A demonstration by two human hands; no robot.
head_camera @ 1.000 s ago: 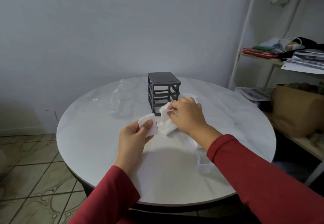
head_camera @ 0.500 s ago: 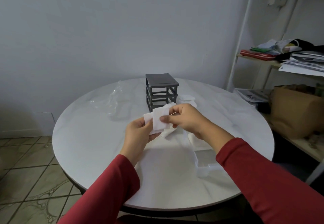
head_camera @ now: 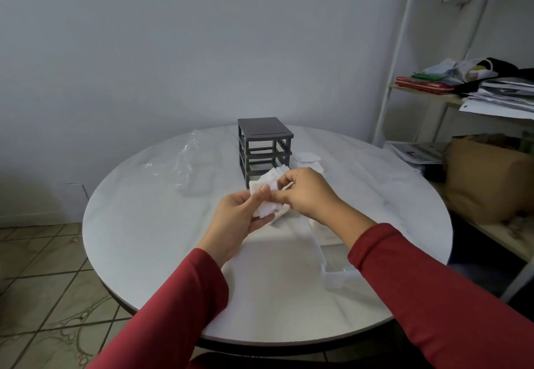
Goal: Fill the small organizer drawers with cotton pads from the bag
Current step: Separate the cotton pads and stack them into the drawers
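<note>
Gathering step. The fingers of the left hand (head_camera: 239,220) and right hand (head_camera: 310,195) pinch a small stack of white square cotton pads (head_camera: 267,192) above the round white marble counter (head_camera: 144,224), just before the dark grey open-frame organizer (head_camera: 264,144). Next (judging by layout), the stack must go flat into the translucent white drawer (head_camera: 335,280) beside the right forearm.

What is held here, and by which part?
A few cotton pads: the left hand pinches their left edge, the right hand their right edge.

Clear drawer (head_camera: 335,277) partly behind right sleeve (head_camera: 433,296); organizer (head_camera: 264,143) base behind pads (head_camera: 267,209); shelf (head_camera: 400,50) cut by right edge.
</note>
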